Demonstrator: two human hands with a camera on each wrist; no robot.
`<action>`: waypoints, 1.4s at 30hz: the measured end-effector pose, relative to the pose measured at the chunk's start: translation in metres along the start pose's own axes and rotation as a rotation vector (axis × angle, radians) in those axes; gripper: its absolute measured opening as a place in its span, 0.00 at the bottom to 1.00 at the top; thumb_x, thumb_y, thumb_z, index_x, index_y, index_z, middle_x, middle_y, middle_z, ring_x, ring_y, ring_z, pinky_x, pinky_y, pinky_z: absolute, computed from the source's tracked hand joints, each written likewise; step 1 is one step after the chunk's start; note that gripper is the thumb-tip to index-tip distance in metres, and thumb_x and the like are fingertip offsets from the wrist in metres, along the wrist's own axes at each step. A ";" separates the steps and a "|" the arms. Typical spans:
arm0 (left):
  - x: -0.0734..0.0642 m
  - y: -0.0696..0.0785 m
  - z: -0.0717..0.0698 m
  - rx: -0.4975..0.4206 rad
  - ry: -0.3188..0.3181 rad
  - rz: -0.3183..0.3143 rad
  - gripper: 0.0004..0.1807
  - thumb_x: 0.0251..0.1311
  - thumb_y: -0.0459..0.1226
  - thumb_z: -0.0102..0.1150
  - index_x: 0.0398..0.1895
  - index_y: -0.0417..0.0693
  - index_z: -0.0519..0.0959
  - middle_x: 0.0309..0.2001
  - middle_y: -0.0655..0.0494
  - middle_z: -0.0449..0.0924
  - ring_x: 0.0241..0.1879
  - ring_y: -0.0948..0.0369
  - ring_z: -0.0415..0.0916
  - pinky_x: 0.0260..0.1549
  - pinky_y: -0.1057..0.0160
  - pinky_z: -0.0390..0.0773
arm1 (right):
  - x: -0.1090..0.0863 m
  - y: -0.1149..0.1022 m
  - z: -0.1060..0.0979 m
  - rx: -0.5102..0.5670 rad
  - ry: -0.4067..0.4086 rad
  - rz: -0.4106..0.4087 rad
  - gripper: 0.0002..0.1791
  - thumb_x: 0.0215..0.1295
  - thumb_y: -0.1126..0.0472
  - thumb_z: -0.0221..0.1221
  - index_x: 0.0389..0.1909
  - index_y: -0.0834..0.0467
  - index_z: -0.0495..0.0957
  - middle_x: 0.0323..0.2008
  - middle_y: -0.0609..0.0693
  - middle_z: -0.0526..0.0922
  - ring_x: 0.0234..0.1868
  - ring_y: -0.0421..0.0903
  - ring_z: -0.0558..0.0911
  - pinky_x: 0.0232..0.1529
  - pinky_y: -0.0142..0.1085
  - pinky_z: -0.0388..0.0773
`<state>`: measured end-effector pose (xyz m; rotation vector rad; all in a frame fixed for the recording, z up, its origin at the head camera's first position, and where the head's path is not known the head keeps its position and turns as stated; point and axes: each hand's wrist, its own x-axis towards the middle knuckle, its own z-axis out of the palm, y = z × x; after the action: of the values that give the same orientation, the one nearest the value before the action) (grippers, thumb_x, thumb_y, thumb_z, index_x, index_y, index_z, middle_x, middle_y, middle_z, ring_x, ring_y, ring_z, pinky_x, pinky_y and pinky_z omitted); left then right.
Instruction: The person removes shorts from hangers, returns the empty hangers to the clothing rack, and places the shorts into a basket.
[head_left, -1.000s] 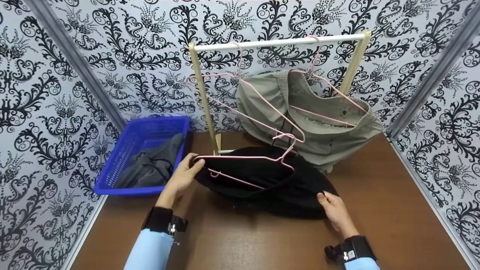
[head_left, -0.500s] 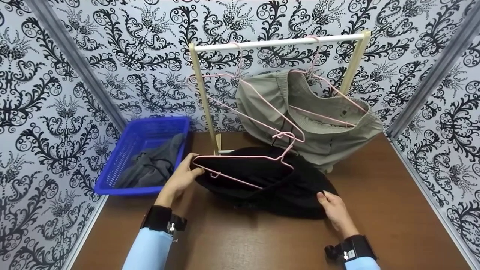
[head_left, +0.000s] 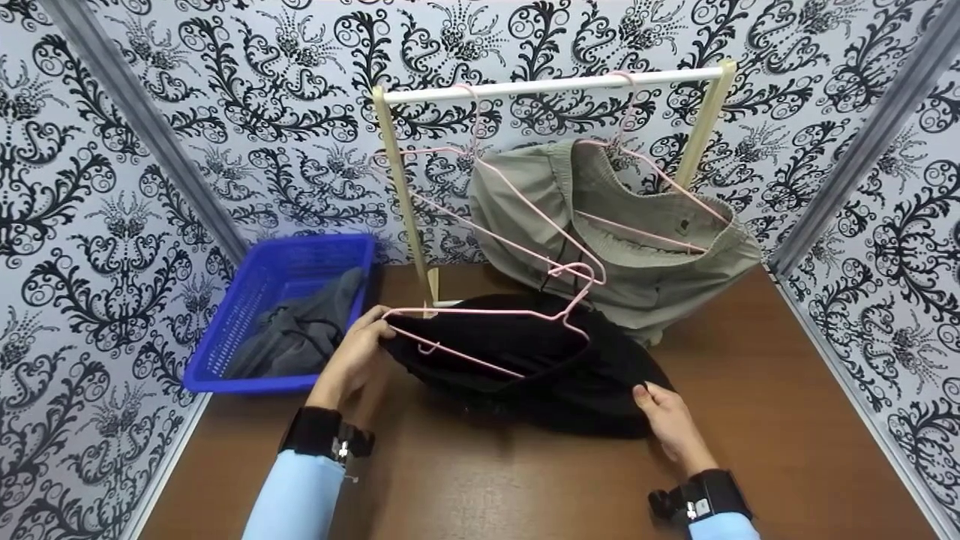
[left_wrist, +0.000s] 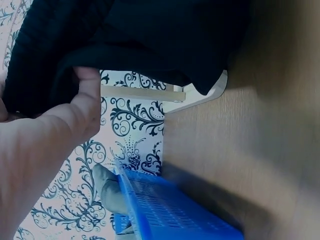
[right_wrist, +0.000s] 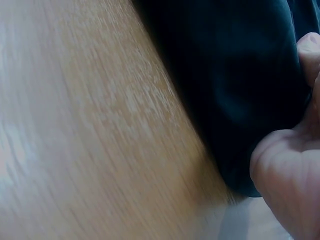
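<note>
In the head view, a pair of black shorts (head_left: 592,382) spreads low over the table with its waist open toward me. A pink hanger (head_left: 480,311) lies inside that waist, its hook pointing up. My left hand (head_left: 356,352) pinches the waistband beside the hanger's left end. In the left wrist view, the thumb is tucked under the gathered waistband (left_wrist: 30,55) and the other fingers are mostly hidden. My right hand (head_left: 670,420) grips the shorts' right side, thumb on top. Cloth hides some of its fingers in the right wrist view.
Behind stands a rack with a white rail (head_left: 547,84), bearing a bare pink hanger (head_left: 517,191) and grey-green shorts (head_left: 660,285) on another hanger. A blue basket (head_left: 247,384) with a dark grey garment (head_left: 300,337) stands left on the brown table (head_left: 480,487). Patterned walls enclose the back and sides.
The left thumb has shifted off the hanger's left end, which now shows more. That hand has moved slightly left. The right hand keeps its grip in the same place.
</note>
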<state>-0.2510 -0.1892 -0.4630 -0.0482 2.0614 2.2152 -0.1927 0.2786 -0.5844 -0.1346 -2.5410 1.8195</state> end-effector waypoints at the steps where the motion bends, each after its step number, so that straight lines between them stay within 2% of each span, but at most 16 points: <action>1: 0.000 -0.001 0.000 -0.033 -0.004 -0.009 0.14 0.56 0.23 0.41 0.41 0.39 0.75 0.37 0.53 0.76 0.34 0.62 0.74 0.36 0.67 0.75 | 0.000 0.000 0.000 -0.007 0.008 0.004 0.20 0.80 0.61 0.51 0.57 0.73 0.80 0.64 0.65 0.78 0.66 0.52 0.75 0.65 0.31 0.67; 3: 0.001 -0.002 -0.001 -0.065 -0.015 -0.018 0.13 0.56 0.23 0.41 0.39 0.41 0.75 0.36 0.54 0.76 0.33 0.62 0.74 0.35 0.67 0.74 | 0.000 0.000 0.000 -0.014 0.019 0.005 0.19 0.80 0.60 0.52 0.54 0.72 0.81 0.62 0.65 0.80 0.62 0.47 0.77 0.60 0.26 0.67; 6: 0.002 -0.003 -0.001 -0.081 -0.023 -0.016 0.13 0.56 0.23 0.41 0.39 0.41 0.75 0.37 0.54 0.77 0.34 0.62 0.74 0.35 0.67 0.75 | 0.001 0.001 0.000 -0.025 0.030 0.004 0.18 0.79 0.60 0.52 0.52 0.72 0.82 0.61 0.64 0.80 0.59 0.41 0.77 0.59 0.24 0.67; 10: 0.004 -0.006 0.003 -0.065 -0.019 -0.004 0.14 0.56 0.22 0.41 0.39 0.39 0.75 0.37 0.52 0.76 0.36 0.60 0.75 0.38 0.66 0.75 | 0.003 0.002 -0.001 -0.007 0.034 0.013 0.17 0.79 0.59 0.53 0.46 0.70 0.83 0.58 0.59 0.82 0.53 0.33 0.77 0.58 0.23 0.67; 12: 0.005 -0.007 0.004 -0.045 -0.013 0.000 0.13 0.57 0.22 0.41 0.39 0.39 0.75 0.37 0.52 0.76 0.37 0.60 0.75 0.39 0.66 0.74 | 0.003 0.003 -0.001 -0.003 0.031 0.015 0.17 0.79 0.59 0.53 0.44 0.69 0.82 0.56 0.58 0.83 0.53 0.32 0.77 0.57 0.24 0.68; 15: 0.006 -0.008 0.006 -0.030 -0.008 0.001 0.13 0.58 0.23 0.41 0.41 0.38 0.74 0.39 0.52 0.76 0.39 0.60 0.75 0.41 0.66 0.75 | 0.003 0.003 -0.001 -0.011 0.028 0.010 0.17 0.79 0.59 0.52 0.44 0.70 0.83 0.58 0.60 0.82 0.58 0.41 0.78 0.62 0.31 0.70; 19: 0.006 -0.010 0.008 -0.045 -0.013 -0.003 0.13 0.60 0.23 0.42 0.44 0.37 0.73 0.41 0.51 0.77 0.41 0.60 0.76 0.43 0.66 0.76 | 0.001 0.002 -0.002 -0.009 0.012 0.000 0.20 0.80 0.59 0.51 0.46 0.74 0.81 0.66 0.69 0.75 0.69 0.60 0.71 0.72 0.50 0.64; 23: 0.008 -0.013 0.013 -0.051 0.010 -0.017 0.10 0.61 0.24 0.43 0.44 0.36 0.73 0.40 0.51 0.77 0.38 0.60 0.77 0.39 0.67 0.77 | -0.001 0.002 -0.002 0.031 0.001 -0.007 0.22 0.81 0.59 0.50 0.52 0.78 0.78 0.69 0.71 0.70 0.73 0.66 0.66 0.75 0.56 0.58; 25: 0.009 -0.015 0.015 -0.038 0.031 -0.023 0.09 0.62 0.25 0.44 0.42 0.35 0.72 0.38 0.51 0.77 0.36 0.61 0.77 0.37 0.67 0.77 | -0.001 0.002 -0.002 0.047 0.007 -0.008 0.22 0.81 0.60 0.49 0.55 0.78 0.77 0.68 0.71 0.71 0.73 0.65 0.66 0.75 0.53 0.59; 27: 0.010 -0.016 0.018 -0.037 0.046 -0.033 0.07 0.63 0.26 0.45 0.41 0.36 0.72 0.37 0.52 0.78 0.34 0.62 0.77 0.35 0.68 0.78 | -0.002 0.002 -0.001 0.056 0.020 -0.005 0.21 0.81 0.60 0.50 0.55 0.77 0.78 0.66 0.69 0.75 0.71 0.60 0.70 0.73 0.46 0.63; 30: 0.010 -0.018 0.020 -0.035 0.066 -0.037 0.05 0.65 0.26 0.45 0.39 0.38 0.72 0.35 0.52 0.77 0.32 0.63 0.76 0.33 0.68 0.77 | 0.000 0.002 0.002 0.062 0.044 -0.002 0.18 0.80 0.61 0.51 0.46 0.74 0.80 0.57 0.59 0.81 0.61 0.46 0.76 0.64 0.31 0.68; 32: 0.010 -0.019 0.022 -0.035 0.074 -0.040 0.04 0.66 0.27 0.46 0.39 0.39 0.72 0.35 0.52 0.77 0.32 0.63 0.76 0.32 0.68 0.77 | 0.001 0.001 0.004 0.071 0.054 0.002 0.16 0.79 0.61 0.52 0.42 0.72 0.81 0.51 0.52 0.82 0.54 0.36 0.77 0.57 0.25 0.69; 34: 0.011 -0.020 0.024 -0.026 0.078 -0.044 0.04 0.67 0.28 0.46 0.39 0.39 0.72 0.34 0.52 0.77 0.31 0.63 0.76 0.32 0.68 0.77 | 0.001 0.001 0.005 0.091 0.050 0.001 0.16 0.79 0.62 0.52 0.40 0.72 0.80 0.47 0.50 0.82 0.49 0.31 0.76 0.55 0.23 0.69; 36: 0.010 -0.021 0.025 -0.017 0.081 -0.047 0.04 0.67 0.29 0.46 0.40 0.39 0.71 0.33 0.54 0.76 0.31 0.64 0.75 0.32 0.68 0.75 | 0.002 0.000 0.005 0.092 0.047 0.005 0.17 0.79 0.62 0.52 0.42 0.73 0.80 0.49 0.51 0.83 0.48 0.27 0.75 0.55 0.22 0.68; 39: 0.010 -0.023 0.028 -0.001 0.082 -0.058 0.04 0.68 0.30 0.46 0.42 0.40 0.71 0.33 0.55 0.75 0.29 0.64 0.73 0.30 0.68 0.73 | 0.002 -0.001 0.006 0.067 0.044 0.010 0.19 0.80 0.61 0.51 0.49 0.75 0.80 0.55 0.58 0.82 0.51 0.28 0.75 0.56 0.23 0.68; 42: 0.010 -0.025 0.031 0.018 0.079 -0.069 0.06 0.69 0.32 0.46 0.44 0.39 0.71 0.33 0.54 0.74 0.28 0.64 0.71 0.28 0.67 0.72 | 0.001 -0.004 0.007 0.042 0.046 0.014 0.21 0.81 0.60 0.50 0.57 0.75 0.78 0.62 0.65 0.79 0.60 0.40 0.76 0.63 0.29 0.68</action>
<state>-0.2564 -0.1563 -0.4866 -0.2056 2.0863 2.1875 -0.1948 0.2714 -0.5832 -0.1925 -2.4756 1.8515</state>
